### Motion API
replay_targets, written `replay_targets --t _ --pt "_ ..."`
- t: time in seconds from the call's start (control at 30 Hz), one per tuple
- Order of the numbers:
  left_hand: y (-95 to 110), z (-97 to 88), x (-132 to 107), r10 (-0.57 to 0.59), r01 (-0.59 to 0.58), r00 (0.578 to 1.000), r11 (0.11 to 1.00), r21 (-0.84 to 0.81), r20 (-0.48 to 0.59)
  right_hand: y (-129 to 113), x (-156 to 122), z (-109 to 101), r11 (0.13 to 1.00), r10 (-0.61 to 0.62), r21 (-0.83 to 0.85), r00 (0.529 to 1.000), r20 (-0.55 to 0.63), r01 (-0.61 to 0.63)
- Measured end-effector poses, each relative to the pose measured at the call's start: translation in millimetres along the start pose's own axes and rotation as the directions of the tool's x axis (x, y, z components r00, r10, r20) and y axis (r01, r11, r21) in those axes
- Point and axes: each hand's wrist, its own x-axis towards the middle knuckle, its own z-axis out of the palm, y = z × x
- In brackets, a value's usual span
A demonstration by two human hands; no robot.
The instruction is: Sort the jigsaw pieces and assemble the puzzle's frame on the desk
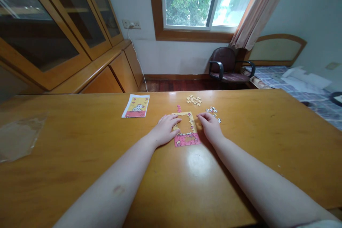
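A small, partly built jigsaw puzzle [187,139] lies on the wooden table [80,142], with a yellow border, a pink bottom band and an unfilled middle. My left hand [165,130] rests flat on its left edge, fingers stretched out. My right hand [210,125] sits at its right edge with fingers curled down onto the border; nothing visible is held. A single pink piece [179,108] lies just beyond the puzzle's top.
Loose yellow pieces [194,100] and whitish pieces [212,110] lie beyond the puzzle. A reference picture card [136,106] lies to the left. A clear plastic bag [18,137] is at far left. Beyond the table stand a cabinet [53,35], a chair [227,66] and a bed [299,82].
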Motion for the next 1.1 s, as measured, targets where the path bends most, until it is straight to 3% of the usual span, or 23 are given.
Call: replay_targets --t 0.1,0.3,0.4,0.53,0.67,0.77,0.93,1.1 --pt "-3.2 2.5 1.9 -0.014 0.014 0.999 1.000 0.015 -0.035 5.3 13.5 1.8 0.995 0.035 0.099 0.998 -0.056 -0.029" --pt "-6.2 5.1 2.5 -0.010 0.012 0.998 0.999 0.030 -0.058 3.8 40.9 14.1 0.982 -0.136 -0.120 0.987 0.083 0.146" --pt "-6.4 4.8 2.4 -0.007 0.009 0.998 0.999 0.033 -0.061 4.2 59.0 21.5 0.929 -0.218 -0.257 0.955 0.200 0.265" --pt "-6.4 4.5 2.6 0.008 -0.005 0.997 0.999 0.034 -0.076 2.5 70.8 26.5 0.863 -0.300 -0.309 0.898 0.323 0.399" --pt "-5.5 4.3 2.6 0.021 -0.018 0.995 0.999 0.030 -0.094 -1.6 66.8 27.1 0.702 -0.334 -0.458 0.820 0.465 0.546" --pt "-4.3 3.5 2.4 0.009 -0.006 0.996 1.000 0.030 -0.086 -4.1 63.3 27.5 0.634 -0.289 -0.564 0.839 0.461 0.528" --pt "-3.7 2.5 2.0 -0.011 0.014 0.997 0.999 0.033 -0.075 -4.1 62.6 28.7 0.609 -0.281 -0.635 0.878 0.388 0.476" --pt "-3.5 1.9 1.9 -0.031 0.033 0.998 0.999 0.032 -0.058 0.8 62.3 21.8 0.606 -0.257 -0.725 0.943 0.211 0.327"
